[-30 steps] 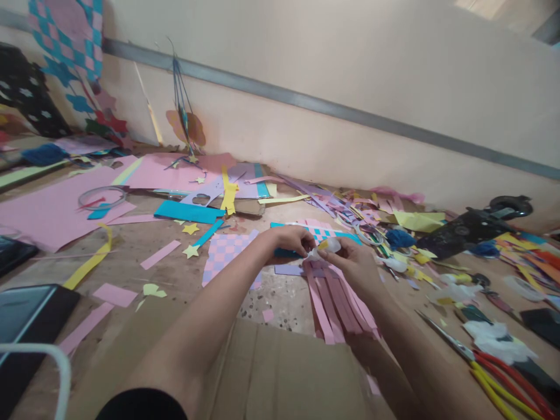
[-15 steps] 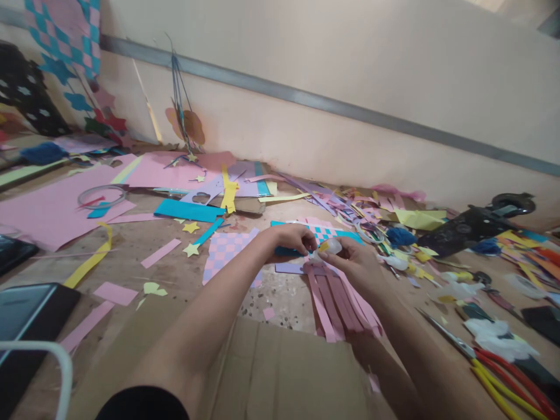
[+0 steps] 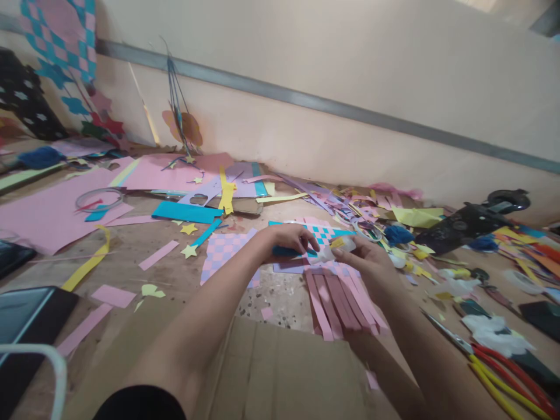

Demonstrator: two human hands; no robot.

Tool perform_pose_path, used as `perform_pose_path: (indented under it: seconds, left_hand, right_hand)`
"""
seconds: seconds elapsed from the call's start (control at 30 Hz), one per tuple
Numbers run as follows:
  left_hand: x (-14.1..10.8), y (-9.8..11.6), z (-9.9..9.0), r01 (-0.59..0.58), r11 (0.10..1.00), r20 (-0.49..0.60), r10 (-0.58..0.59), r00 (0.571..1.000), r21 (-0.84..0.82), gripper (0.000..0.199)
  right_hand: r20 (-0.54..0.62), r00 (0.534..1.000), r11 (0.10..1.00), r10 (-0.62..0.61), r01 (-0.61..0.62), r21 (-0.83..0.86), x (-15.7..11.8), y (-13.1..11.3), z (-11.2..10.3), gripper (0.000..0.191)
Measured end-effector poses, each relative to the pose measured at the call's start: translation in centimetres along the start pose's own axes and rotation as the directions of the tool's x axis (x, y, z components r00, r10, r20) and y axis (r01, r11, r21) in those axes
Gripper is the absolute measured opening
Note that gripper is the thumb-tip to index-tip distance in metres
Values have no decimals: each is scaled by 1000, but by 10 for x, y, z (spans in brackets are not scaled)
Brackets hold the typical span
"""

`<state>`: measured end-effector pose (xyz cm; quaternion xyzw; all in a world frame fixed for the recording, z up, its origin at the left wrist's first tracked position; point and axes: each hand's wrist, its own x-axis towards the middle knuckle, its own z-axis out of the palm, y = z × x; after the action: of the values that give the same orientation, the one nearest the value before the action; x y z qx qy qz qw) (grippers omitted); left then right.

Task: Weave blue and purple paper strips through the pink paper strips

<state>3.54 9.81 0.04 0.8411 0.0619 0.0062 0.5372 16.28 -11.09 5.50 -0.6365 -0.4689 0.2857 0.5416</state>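
Observation:
My right hand (image 3: 365, 259) is closed round a small clear glue bottle (image 3: 343, 244) with a yellow label, its nozzle tilted down to the left. My left hand (image 3: 297, 238) is just left of the nozzle, over a blue strip, fingers curled; what they hold, if anything, is hidden. Beneath both hands lies a woven blue and pink paper piece (image 3: 321, 234), with loose pink strips (image 3: 335, 300) hanging toward me. A purple strip (image 3: 286, 267) lies across its near side. Left of it is a pink and purple checked paper (image 3: 223, 256).
Scissors (image 3: 503, 373) with red and yellow handles lie at the right. A black punch-like tool (image 3: 468, 224) stands behind them. Cardboard (image 3: 284, 373) is in front of me. Pink sheets (image 3: 56, 204) and a black box (image 3: 35, 332) are at the left.
The glue bottle in my right hand has moved slightly right, its nozzle now pointing lower over the purple strip. My left hand's fingers have spread a little from the bottle.

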Motion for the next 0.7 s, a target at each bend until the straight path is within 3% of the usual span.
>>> perform_pose_path:
  seconds: [0.13, 0.37, 0.53, 0.7]
  left_hand:
    - [-1, -5, -1, 23, 984, 32, -17, 999, -176, 33]
    - [-10, 8, -11, 139, 979, 52, -133, 990, -149, 31]
    - [-11, 19, -6, 116, 988, 24, -118, 993, 98, 28]
    - [-8, 31, 4, 158, 898, -52, -150, 987, 411, 30]
  right_hand:
    - [-57, 998, 996, 29, -24, 86, -2, 1, -13, 36]
    - [-89, 994, 993, 59, -49, 111, 4, 11, -33, 38]
    - [-92, 993, 990, 72, -60, 127, 6, 13, -34, 41]
    - [-96, 992, 988, 76, -62, 139, 5, 14, -31, 38]
